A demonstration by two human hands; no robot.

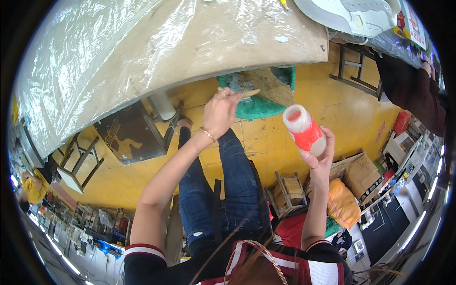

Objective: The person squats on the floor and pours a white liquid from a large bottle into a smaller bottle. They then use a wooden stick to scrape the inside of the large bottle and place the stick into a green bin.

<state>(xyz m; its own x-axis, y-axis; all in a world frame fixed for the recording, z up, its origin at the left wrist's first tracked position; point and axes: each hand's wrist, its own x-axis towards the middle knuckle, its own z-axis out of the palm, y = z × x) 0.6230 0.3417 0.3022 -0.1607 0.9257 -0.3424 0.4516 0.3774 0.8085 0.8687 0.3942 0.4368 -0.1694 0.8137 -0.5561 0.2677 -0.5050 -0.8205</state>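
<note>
My right hand (323, 153) is wrapped round a pale bottle (308, 131) with a red label, tilted, its wide open mouth up and toward the table. Inside the neck something pinkish shows. My left hand (221, 110) is closed in a pinch on a short tan stick-like piece (251, 93) with a rounded end; whether it is a brush handle I cannot tell. This hand is just off the table's near edge, above a green bin (259, 109) holding cardboard and clear plastic. The stick and the bottle are apart.
A plastic-covered table (190, 42) spans the top. On it at the right lies a white shoe (356, 16). Wooden stools (80, 164) and a dark board (131, 134) stand on the yellow floor. Another person's dark sleeve (430, 95) is at the right.
</note>
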